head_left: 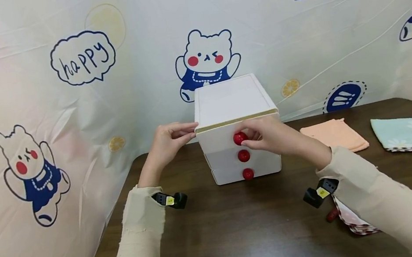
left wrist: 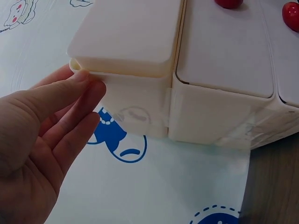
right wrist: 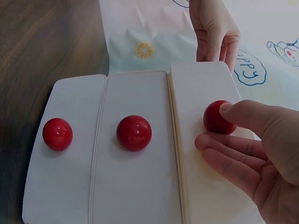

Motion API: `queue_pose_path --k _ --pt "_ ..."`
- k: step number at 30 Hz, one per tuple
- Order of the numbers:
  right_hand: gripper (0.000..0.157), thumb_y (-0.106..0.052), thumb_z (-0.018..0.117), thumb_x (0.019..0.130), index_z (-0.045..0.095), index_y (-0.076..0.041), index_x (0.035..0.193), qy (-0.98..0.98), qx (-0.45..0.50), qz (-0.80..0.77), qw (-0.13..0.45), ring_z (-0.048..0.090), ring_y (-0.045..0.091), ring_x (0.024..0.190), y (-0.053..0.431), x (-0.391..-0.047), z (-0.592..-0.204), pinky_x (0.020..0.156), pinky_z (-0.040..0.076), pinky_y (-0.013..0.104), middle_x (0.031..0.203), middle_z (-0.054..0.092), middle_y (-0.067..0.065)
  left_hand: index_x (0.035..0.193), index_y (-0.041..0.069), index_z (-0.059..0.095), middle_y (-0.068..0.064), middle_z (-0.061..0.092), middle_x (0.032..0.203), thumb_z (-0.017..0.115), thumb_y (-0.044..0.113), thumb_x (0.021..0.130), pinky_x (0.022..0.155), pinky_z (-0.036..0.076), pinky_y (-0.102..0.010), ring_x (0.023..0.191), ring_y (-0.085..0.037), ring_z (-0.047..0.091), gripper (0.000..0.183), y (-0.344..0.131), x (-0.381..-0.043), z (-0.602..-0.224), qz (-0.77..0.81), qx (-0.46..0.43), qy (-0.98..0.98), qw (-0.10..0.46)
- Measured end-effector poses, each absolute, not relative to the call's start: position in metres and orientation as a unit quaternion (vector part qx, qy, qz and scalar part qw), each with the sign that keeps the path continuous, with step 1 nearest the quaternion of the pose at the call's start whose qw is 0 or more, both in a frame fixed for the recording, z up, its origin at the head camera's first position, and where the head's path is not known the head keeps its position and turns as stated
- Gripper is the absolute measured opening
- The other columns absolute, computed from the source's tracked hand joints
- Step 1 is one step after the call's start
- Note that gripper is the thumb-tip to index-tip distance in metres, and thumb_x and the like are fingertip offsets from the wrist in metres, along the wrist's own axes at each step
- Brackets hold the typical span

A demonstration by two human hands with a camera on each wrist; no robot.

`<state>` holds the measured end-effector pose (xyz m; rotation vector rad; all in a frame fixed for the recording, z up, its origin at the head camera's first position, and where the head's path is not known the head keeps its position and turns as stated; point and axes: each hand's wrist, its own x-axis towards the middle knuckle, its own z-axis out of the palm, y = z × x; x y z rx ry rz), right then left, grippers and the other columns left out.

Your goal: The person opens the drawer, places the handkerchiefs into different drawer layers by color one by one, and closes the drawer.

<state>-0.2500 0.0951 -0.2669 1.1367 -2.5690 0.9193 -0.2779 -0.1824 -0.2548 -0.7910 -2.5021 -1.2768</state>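
A white drawer box [head_left: 233,100] with three drawers stands on the table against the printed backdrop. Its top drawer [left wrist: 121,32] sits slightly out, with a narrow gap behind its front. Thumb and fingers of my right hand [head_left: 271,135] pinch the round red knob [right wrist: 217,117] of that drawer. At the box's upper left front corner, my left hand [head_left: 168,143] pinches the edge between thumb and fingers. The middle red knob [right wrist: 134,133] and the lowest red knob [right wrist: 57,134] are untouched, on drawers that look closed.
Right of the box lie a folded peach cloth [head_left: 336,135] and a mint cloth [head_left: 406,134] with a checkered edge. A pinkish cloth [head_left: 350,217] is partly hidden under my right forearm, beside a small dark red object [head_left: 332,215]. The backdrop [head_left: 144,89] rises right behind the box.
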Motion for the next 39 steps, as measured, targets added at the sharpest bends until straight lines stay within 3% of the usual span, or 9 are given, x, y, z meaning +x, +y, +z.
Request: queue_pose_path --k 11,19,39 --pt "0.029 -0.005 0.068 0.082 0.06 -0.007 0.109 -0.853 0.417 0.305 0.078 0.059 0.01 0.068 0.098 -0.234 -0.266 0.062 0.052 0.022 0.081 0.066 0.002 0.109 0.006 0.068 -0.01 0.066 0.106 0.067 0.006 0.082 0.072 0.051 -0.023 0.083 -0.018 0.065 0.027 -0.184 -0.278 -0.258 -0.435 -0.253 -0.858 0.107" --pt "0.029 -0.006 0.069 0.082 0.06 -0.008 0.109 -0.853 0.421 0.298 0.08 0.059 0.009 0.07 0.098 -0.22 -0.265 0.065 0.052 0.022 0.085 0.067 0.002 0.11 -0.003 0.065 -0.019 0.063 0.108 0.064 -0.003 0.083 0.074 0.051 -0.025 0.087 -0.03 0.064 0.027 -0.177 -0.264 -0.247 -0.442 -0.247 -0.857 0.099" --pt "0.031 -0.008 0.071 0.08 0.058 -0.007 0.109 -0.837 0.464 0.268 0.11 0.06 0.008 0.072 0.103 -0.195 -0.265 0.065 0.051 0.018 0.09 0.066 0.002 0.109 -0.008 0.063 -0.022 0.062 0.107 0.063 -0.005 0.082 0.071 0.052 -0.024 0.088 -0.037 0.063 0.027 -0.17 -0.254 -0.239 -0.461 -0.249 -0.846 0.094"
